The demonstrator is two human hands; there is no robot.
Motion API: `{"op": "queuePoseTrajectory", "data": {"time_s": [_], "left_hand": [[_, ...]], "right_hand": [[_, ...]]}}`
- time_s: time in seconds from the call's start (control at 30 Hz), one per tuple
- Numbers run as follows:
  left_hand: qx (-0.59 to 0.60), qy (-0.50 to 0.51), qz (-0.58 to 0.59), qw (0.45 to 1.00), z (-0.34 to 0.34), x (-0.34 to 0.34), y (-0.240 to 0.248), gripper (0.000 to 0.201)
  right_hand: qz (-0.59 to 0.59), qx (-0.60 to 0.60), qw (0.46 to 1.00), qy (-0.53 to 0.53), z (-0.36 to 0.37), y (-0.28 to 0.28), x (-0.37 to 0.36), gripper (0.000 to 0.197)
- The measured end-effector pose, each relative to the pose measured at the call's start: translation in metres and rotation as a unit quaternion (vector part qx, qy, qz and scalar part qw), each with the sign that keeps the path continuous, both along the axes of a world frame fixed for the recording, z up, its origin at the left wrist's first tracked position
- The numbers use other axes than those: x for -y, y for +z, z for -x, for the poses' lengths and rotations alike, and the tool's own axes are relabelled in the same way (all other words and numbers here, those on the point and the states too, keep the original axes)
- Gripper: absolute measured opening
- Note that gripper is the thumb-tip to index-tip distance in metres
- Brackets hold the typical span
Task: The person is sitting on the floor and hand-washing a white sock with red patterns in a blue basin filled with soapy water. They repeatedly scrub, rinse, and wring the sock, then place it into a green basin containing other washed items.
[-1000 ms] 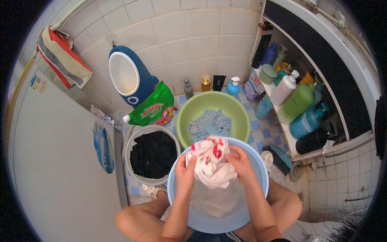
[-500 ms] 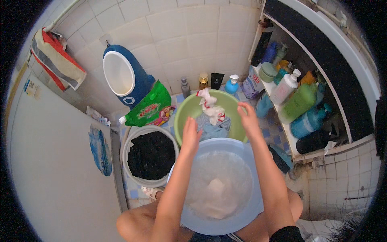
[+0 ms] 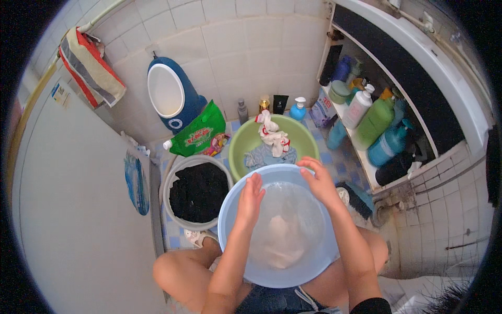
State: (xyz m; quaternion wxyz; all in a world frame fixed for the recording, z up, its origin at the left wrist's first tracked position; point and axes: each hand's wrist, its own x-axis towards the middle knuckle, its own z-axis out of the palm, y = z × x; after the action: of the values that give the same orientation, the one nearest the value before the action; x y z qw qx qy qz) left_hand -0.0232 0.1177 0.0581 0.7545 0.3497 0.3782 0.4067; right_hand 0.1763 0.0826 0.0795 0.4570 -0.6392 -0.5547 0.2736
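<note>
A light blue basin (image 3: 228, 222) of cloudy water stands between my legs, with a pale piece of cloth (image 3: 280, 238) under the water. Above its left far rim is my left hand (image 3: 251, 199), fingers stretched out and holding nothing. My right hand (image 3: 319, 184) hovers over the right far rim, its fingers apart and nothing in them. Behind the blue basin, a green basin (image 3: 239, 141) contains a white cloth with red trim (image 3: 272, 133) and a grey-blue cloth (image 3: 261, 157). To the left, black cloth (image 3: 197, 193) fills a grey basin (image 3: 168, 205).
A green detergent pouch (image 3: 201, 131) stands behind the grey basin, near a blue-and-white child's urinal (image 3: 167, 91) on the wall. Shelves on the right hold several bottles, including a green one (image 3: 375, 123). A blue pump bottle (image 3: 298, 110) stands by the back wall.
Both hands have drawn back from above the green basin to the far rim of the blue basin. The camera view has shifted slightly.
</note>
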Motion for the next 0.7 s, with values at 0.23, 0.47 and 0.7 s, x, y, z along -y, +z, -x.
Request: {"op": "queuePoseTrajectory", "data": {"time_s": [0.23,0.47,0.7], "left_hand": [[-0.084,-0.028,0.023,0.996,0.016,0.057,-0.025,0.070],[-0.357,-0.069,-0.114,0.925,0.038,0.099,-0.070,0.054],[-0.518,-0.147,-0.267,0.800,0.035,0.116,-0.106,0.049]], "right_hand": [[0.028,0.063,0.996,0.060,0.028,-0.013,0.067,0.021],[0.192,0.192,0.962,0.037,0.048,-0.045,0.102,0.021],[0.197,0.345,0.916,0.059,0.070,-0.087,0.108,0.032]]}}
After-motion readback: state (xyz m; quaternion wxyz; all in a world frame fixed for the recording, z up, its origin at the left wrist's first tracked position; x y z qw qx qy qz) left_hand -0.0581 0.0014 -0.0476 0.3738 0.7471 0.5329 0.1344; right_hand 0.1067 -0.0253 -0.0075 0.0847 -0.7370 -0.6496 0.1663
